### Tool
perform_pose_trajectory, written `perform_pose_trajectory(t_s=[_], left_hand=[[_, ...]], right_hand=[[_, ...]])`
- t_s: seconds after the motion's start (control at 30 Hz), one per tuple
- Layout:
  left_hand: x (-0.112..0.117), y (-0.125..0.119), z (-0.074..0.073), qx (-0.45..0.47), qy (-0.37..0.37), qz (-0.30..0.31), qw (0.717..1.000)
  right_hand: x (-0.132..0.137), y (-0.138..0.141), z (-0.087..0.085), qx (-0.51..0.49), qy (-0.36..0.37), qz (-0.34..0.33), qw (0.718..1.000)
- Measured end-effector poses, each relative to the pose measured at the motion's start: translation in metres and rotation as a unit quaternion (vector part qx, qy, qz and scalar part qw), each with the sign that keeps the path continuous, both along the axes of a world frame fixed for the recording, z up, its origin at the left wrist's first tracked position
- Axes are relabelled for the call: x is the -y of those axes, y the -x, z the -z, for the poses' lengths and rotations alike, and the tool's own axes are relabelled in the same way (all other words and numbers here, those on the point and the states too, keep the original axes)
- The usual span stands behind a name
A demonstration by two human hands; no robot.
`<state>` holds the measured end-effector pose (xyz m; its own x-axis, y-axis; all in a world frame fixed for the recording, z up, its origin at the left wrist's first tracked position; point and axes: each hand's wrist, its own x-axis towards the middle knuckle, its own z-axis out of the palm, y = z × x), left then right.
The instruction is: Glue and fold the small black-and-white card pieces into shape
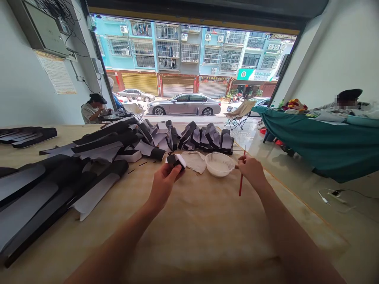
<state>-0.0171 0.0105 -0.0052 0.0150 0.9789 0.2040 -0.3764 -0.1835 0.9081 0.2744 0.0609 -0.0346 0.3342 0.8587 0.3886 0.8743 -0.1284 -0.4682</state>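
Observation:
My left hand (161, 185) is closed on a small black-and-white folded piece (176, 159), thumb on top, above the table. In my right hand (251, 170) a slim red stick (241, 186) is pinched; its lower end points toward me, and whether it has a brush tip I cannot tell. Just left of that hand stands a white plastic bowl (219, 172) with whitish contents. A pale crumpled cloth (195, 161) lies between the bowl and the held piece.
Long black-and-white strips (97, 185) are heaped on the left of the table (201, 236). Several short folded pieces (210, 138) stand in a row behind the bowl. One person (92, 110) sits back left; another (346, 103) is behind the green-covered table (302, 146).

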Motion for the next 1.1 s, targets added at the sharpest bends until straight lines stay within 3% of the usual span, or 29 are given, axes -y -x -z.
perform_pose_trajectory(t_s=[0.07,0.13,0.17,0.27,0.3,0.47,0.6,0.7,1.1], left_hand=[[0.0,0.0,0.0,-0.003,0.001,-0.001,1.0],[0.0,0.0,0.0,-0.012,0.001,0.006,1.0],[0.0,0.0,0.001,-0.018,0.0,0.01,1.0],[0.0,0.0,0.003,-0.037,0.003,0.014,0.999],[0.0,0.0,0.003,-0.045,0.006,0.013,0.999],[0.006,-0.002,0.001,-0.094,0.005,0.019,0.995],[0.011,-0.004,-0.001,-0.125,-0.004,0.011,0.992],[0.013,-0.005,-0.002,-0.129,-0.002,0.012,0.992],[0.016,-0.007,-0.005,-0.165,-0.003,0.019,0.986]], right_hand=[[0.004,0.0,-0.011,-0.068,-0.072,-0.017,0.995],[0.01,0.008,-0.02,-0.173,-0.148,-0.074,0.971],[0.013,0.014,-0.023,-0.246,-0.19,-0.116,0.943],[0.026,0.042,-0.03,-0.445,-0.296,-0.232,0.813],[0.031,0.053,-0.032,-0.464,-0.315,-0.247,0.79],[0.059,0.094,-0.033,-0.336,-0.427,-0.236,0.806],[0.069,0.106,-0.03,-0.265,-0.491,-0.283,0.78],[0.072,0.109,-0.029,-0.308,-0.481,-0.311,0.76],[0.075,0.114,-0.022,-0.299,-0.417,-0.363,0.778]])
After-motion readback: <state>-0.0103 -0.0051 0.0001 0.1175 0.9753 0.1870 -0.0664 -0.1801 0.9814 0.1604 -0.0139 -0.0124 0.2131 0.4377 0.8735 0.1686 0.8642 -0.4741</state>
